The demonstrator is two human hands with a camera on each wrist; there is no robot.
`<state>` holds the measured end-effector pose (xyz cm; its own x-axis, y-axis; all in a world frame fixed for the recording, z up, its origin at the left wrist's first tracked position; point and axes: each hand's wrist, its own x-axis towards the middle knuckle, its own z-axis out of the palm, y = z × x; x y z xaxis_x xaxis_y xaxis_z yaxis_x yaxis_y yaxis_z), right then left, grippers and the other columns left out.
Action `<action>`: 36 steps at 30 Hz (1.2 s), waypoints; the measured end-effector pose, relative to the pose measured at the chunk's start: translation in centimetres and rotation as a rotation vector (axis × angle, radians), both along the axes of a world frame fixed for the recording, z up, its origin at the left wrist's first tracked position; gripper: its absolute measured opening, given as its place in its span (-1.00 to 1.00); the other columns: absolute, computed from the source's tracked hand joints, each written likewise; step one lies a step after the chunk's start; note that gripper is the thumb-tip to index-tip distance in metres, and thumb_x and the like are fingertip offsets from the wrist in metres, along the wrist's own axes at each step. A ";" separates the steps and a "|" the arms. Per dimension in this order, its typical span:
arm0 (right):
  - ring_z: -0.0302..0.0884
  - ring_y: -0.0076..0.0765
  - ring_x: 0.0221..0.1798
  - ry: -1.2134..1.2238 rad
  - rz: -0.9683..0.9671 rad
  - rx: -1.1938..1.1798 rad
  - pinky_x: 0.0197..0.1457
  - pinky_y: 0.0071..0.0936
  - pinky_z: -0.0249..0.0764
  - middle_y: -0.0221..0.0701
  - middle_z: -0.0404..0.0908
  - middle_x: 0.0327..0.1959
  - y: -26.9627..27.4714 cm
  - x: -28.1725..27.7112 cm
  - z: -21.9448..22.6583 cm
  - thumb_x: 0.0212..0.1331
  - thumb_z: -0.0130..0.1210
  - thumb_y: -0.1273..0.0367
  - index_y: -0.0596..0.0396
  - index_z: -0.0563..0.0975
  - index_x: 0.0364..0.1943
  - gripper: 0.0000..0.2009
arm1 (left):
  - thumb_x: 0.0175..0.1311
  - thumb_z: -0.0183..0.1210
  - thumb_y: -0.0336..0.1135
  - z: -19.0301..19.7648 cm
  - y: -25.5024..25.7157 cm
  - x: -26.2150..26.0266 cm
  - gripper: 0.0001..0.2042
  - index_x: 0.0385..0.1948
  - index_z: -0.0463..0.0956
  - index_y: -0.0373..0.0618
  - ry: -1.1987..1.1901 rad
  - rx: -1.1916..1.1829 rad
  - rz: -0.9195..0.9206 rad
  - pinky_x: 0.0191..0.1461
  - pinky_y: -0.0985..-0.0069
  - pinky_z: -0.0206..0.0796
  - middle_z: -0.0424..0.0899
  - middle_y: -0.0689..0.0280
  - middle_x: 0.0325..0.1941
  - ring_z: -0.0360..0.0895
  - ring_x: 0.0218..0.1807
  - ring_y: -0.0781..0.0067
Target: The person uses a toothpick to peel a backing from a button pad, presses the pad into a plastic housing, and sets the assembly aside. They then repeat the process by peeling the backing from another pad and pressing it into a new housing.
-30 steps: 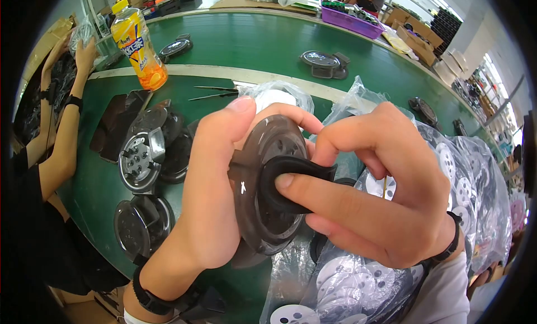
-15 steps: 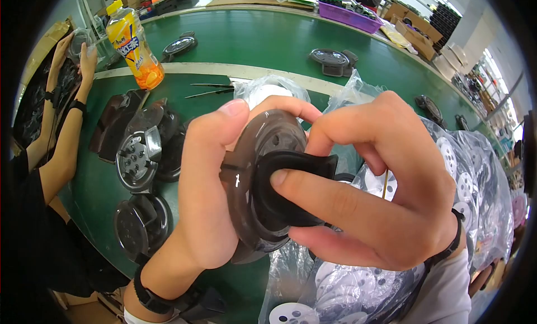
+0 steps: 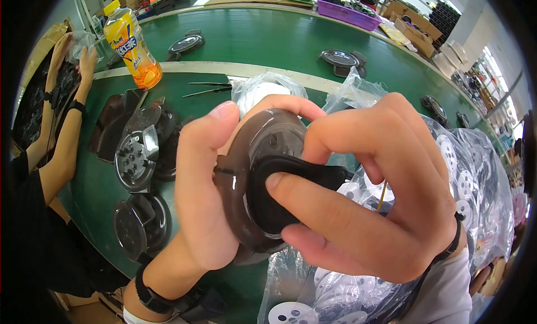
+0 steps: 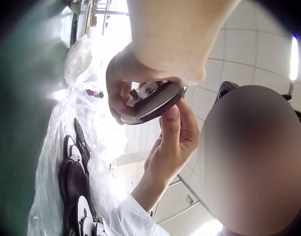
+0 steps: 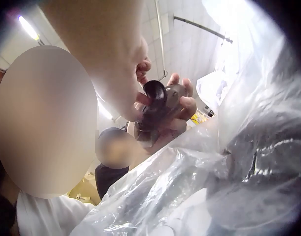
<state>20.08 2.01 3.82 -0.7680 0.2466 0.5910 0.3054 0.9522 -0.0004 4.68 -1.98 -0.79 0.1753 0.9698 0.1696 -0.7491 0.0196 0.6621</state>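
Note:
A translucent dark-brown round housing [image 3: 235,190] is tilted on edge in the left hand [image 3: 204,195], whose fingers curl around its back and top. Against the housing's face lies a soft black pad [image 3: 268,204], its far edge raised and bent. The right hand [image 3: 380,190] pinches this pad, one fingertip pressing its middle and others at its upper and lower edges. A thin stick shows under the right hand. In the left wrist view the housing [image 4: 160,105] is between both hands; in the right wrist view the pad [image 5: 154,91] curls outward.
Several brown housings [image 3: 134,159] lie at the left. On the right, plastic bags [image 3: 481,173] hold white perforated discs. Behind the hands are tweezers [image 3: 210,90], a drink bottle [image 3: 134,47] and a green conveyor belt [image 3: 251,36] carrying more housings. Another person's arms [image 3: 59,134] are at far left.
Both hands and the housing have shifted slightly left. The housing's face has turned more toward the head camera, and the pad's bent edge has changed shape. Housings on the belt have moved right.

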 end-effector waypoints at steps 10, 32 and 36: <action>0.18 -0.55 -0.55 0.113 0.050 -0.002 -0.55 -0.65 0.08 -0.48 0.40 -0.44 0.8 0.0 -0.9 -0.56 0.13 0.57 -0.03 0.63 -0.49 -0.66 | 0.20 -0.21 0.03 -0.1 -0.8 0.8 -0.52 -0.20 0.46 -0.24 0.058 -0.291 0.308 -0.09 0.50 0.30 0.59 0.18 -0.23 0.51 -0.25 0.36; 0.11 -0.65 -0.59 0.173 0.118 -0.116 -0.54 -0.77 0.01 -0.44 0.40 -0.41 3.0 1.7 0.8 -0.31 0.25 0.52 0.11 0.54 -0.31 -0.68 | 0.04 -0.18 0.13 0.5 0.5 0.6 -0.33 -0.10 0.37 -0.45 0.098 0.080 -0.052 -0.03 0.46 0.30 0.52 0.04 -0.13 0.49 -0.13 0.24; 0.08 -0.78 -0.54 0.225 0.191 -0.618 -0.51 -0.78 -0.05 -0.60 0.37 -0.51 4.5 2.0 -0.4 -0.37 0.34 0.41 0.09 0.54 -0.30 -0.61 | -0.07 -0.08 0.22 0.4 0.6 0.9 -0.21 -0.05 0.35 -0.48 0.549 0.279 0.090 0.12 0.36 0.23 0.50 -0.03 -0.07 0.44 0.01 0.20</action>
<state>22.12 6.47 3.46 -0.7067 0.4622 0.5356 0.0607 0.7939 -0.6050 5.56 -1.43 -0.40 0.2287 0.9169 0.3271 -0.2891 -0.2569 0.9222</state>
